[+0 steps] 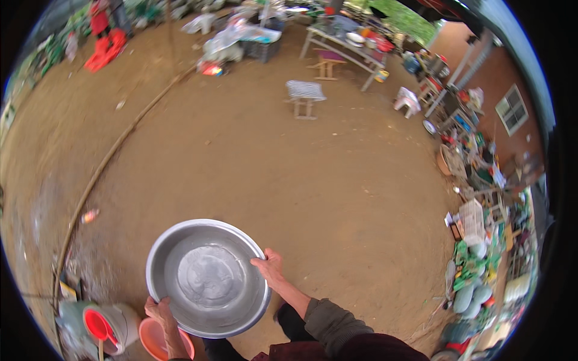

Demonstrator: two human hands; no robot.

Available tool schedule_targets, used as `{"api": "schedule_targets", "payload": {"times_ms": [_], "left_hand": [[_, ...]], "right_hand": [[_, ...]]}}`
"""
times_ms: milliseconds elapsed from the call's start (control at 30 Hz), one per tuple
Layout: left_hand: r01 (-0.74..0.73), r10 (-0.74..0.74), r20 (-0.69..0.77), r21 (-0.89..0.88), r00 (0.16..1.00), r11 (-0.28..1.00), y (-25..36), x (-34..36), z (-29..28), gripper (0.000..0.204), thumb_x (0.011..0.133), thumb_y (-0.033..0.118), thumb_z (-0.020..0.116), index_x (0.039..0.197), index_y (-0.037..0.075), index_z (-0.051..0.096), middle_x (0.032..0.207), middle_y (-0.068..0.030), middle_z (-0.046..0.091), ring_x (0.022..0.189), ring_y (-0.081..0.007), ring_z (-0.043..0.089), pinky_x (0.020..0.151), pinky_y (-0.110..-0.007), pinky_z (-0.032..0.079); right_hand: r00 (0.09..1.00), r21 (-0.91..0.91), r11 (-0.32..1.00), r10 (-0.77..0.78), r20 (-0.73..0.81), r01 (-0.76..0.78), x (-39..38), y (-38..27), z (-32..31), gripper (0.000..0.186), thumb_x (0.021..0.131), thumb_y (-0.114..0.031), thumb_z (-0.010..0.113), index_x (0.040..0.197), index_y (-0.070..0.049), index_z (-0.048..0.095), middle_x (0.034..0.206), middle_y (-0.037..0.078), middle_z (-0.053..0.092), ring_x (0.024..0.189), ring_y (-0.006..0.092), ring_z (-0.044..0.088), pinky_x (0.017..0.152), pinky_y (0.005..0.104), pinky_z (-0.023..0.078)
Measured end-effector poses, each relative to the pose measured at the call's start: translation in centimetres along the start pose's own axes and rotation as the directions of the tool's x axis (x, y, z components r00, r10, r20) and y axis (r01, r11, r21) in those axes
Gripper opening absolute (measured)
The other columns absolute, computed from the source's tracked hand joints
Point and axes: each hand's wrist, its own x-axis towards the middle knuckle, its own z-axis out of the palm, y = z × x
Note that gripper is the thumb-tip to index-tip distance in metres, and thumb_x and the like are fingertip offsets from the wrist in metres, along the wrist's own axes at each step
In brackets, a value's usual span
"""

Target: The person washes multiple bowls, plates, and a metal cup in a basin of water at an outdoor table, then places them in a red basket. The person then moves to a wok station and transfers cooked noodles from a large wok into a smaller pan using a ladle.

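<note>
A wide, round metal basin [208, 278] is held out in front of me above the dirt ground. Its inside looks wet, with a shallow, shiny patch at the bottom. My left hand [159, 310] grips its near left rim, fingers mostly hidden. On the right rim my right hand [268, 265] is closed, with the thumb over the edge. An orange plastic basin [152, 337] stands by my left forearm, partly covered by it. Beside that is a pale bucket [127, 325] with a red dipper [100, 325] in its mouth.
A long hose [107, 157] curves over the ground on the left. Ahead stand a stool with a striped top [306, 90], a white stool [407, 101] and a loaded table [346, 42]. Clutter with a white crate [471, 221] lines the right wall. A person in red [99, 21] is far left.
</note>
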Motion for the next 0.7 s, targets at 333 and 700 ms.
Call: {"api": "schedule_targets", "payload": {"times_ms": [333,700], "left_hand": [[-0.054,0.082,0.516,-0.069,0.853,0.996,19.9,-21.0,30.3,0.024,0.057,-0.008,0.063,0.08,-0.006,0.067,0.071,-0.0088,0.066,0.063,-0.0167,0.061,0.056,-0.034,0.05],[-0.217,0.116,0.799,0.018,0.59,0.976,35.3,-41.7,66.0,0.025,0.058,0.0,0.064,0.082,-0.002,0.069,0.072,-0.0161,0.067,0.064,-0.0233,0.066,0.061,-0.038,0.051]], "right_hand": [[0.9,0.11,0.992,-0.003,-0.437,0.057,8.4,-13.0,-40.2,0.021,0.062,-0.005,0.07,0.06,-0.003,0.05,0.058,0.001,0.052,0.053,0.0111,0.047,0.046,0.0319,0.038],[0.687,0.18,0.975,0.044,-0.726,0.128,23.7,-17.6,-73.4,0.014,0.066,-0.001,0.068,0.066,0.001,0.054,0.06,0.006,0.054,0.055,0.0162,0.053,0.05,0.033,0.044]]}}
